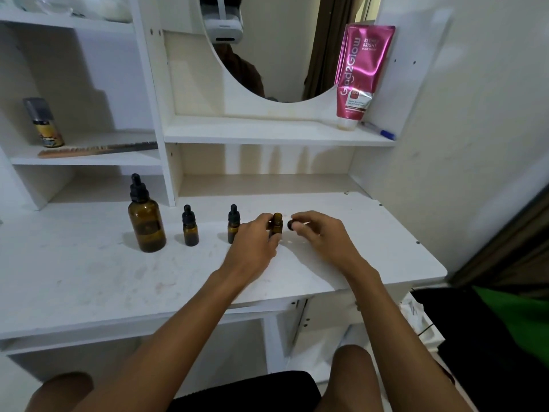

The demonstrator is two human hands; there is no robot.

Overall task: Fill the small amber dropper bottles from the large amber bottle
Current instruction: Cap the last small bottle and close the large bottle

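Barely begun: my left hand [256, 234] grips an uncapped small bottle [277, 226], my right hand [316, 231] pinches its dropper cap [290, 225] at 3 o'clock; large amber bottle [146, 226] and two other small bottles [190, 233], at 9 o'clock, stand capped.

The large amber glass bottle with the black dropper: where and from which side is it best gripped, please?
Grip the large amber glass bottle round its wide body, probably from the front: it stands upright, and the white shelf divider stands behind.

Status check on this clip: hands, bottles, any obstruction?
Left grip holds uncapped small bottle. Right grip pinches its dropper cap. Large bottle capped, at left. Two capped small bottles stand between.
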